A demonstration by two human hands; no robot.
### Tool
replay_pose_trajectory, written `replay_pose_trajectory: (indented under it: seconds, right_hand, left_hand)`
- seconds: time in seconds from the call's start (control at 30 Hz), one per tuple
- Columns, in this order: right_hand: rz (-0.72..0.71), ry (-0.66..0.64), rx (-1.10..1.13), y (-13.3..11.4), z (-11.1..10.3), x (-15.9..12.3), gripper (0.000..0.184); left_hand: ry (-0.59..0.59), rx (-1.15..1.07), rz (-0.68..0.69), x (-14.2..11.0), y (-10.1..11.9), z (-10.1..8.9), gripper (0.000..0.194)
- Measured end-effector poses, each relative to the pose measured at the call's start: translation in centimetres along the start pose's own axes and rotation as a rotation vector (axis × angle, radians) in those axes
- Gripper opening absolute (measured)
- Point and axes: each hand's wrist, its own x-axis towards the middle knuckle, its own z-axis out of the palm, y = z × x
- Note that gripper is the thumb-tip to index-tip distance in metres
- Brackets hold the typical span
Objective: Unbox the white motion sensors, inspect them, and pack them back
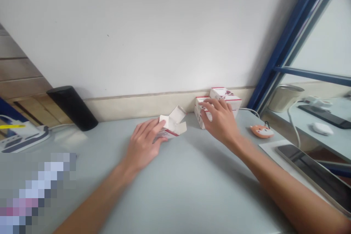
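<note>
My left hand (145, 139) is closed around a small white carton with red trim (170, 126), held low over the grey desktop. The carton's end flaps stand open, facing right. My right hand (219, 117) reaches to the closed white-and-red boxes at the back, by the wall. Its thumb and fingers are apart in front of the nearer box (201, 102), partly covering it; whether they touch it I cannot tell. Another box (233, 99) stands just behind and to the right of that one.
A black cylinder (72, 108) leans at the back left, near a white power strip (27, 140). On the right lie an orange animal-faced item (261, 131) and a dark-screened device (309, 172). A blue metal frame (285, 44) rises at the right edge.
</note>
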Motion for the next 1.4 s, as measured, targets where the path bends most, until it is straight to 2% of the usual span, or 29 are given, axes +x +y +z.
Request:
replay_pose_trajectory:
  seconds: [0.13,0.23,0.33,0.43,0.57,0.73,0.87,0.93,1.07,1.13,1.27,1.4]
  right_hand:
    - [-0.292,-0.113,0.268,-3.6,-0.5,-0.8,0.023]
    - [-0.249,-0.172,0.331,-5.2,0.3,-1.8,0.024]
    - [-0.143,-0.209,0.423,-4.9,1.6,-2.3,0.018]
    - [-0.191,-0.148,0.321,-4.0,2.1,-2.5,0.018]
    - [-0.253,-0.079,0.108,-3.8,1.7,-2.5,0.018]
    - [-0.305,-0.066,0.057,-4.1,1.3,-2.0,0.023]
    - [-0.262,-0.032,0.038,-3.7,0.3,-1.3,0.029]
    - [-0.178,0.010,0.034,-3.1,-0.6,-0.7,0.027]
    - [0.030,0.183,0.111,-2.4,-2.5,0.3,0.017]
    - [-0.017,0.146,0.168,-2.8,-2.6,0.2,0.013]
    - [-0.233,-0.052,0.159,-4.2,-0.8,-1.1,0.015]
    - [-0.220,-0.144,0.155,-4.6,1.0,-2.1,0.013]
  left_hand:
    - [0.027,-0.002,0.044,0.2,0.1,-0.2,0.059]
    - [0.048,-0.009,0.087,0.5,0.0,-0.5,0.059]
    - [0.044,-0.039,0.156,0.7,-0.1,-0.7,0.058]
    - [0.030,-0.077,0.194,0.8,0.2,-0.8,0.058]
    - [0.046,-0.134,0.159,0.9,0.8,-0.8,0.060]
    - [0.038,-0.141,0.124,1.3,1.1,-1.1,0.072]
    - [-0.032,-0.079,0.124,1.9,0.1,-1.9,0.079]
    - [-0.069,-0.047,0.104,1.9,-0.9,-2.2,0.078]
    - [-0.086,-0.010,-0.111,1.4,-2.8,-2.3,0.071]
    - [-0.098,-0.044,-0.152,1.2,-2.8,-2.2,0.070]
    - [-0.093,-0.138,-0.010,1.2,-1.3,-1.9,0.073]
    - [-0.095,-0.193,0.114,1.2,-0.2,-1.7,0.075]
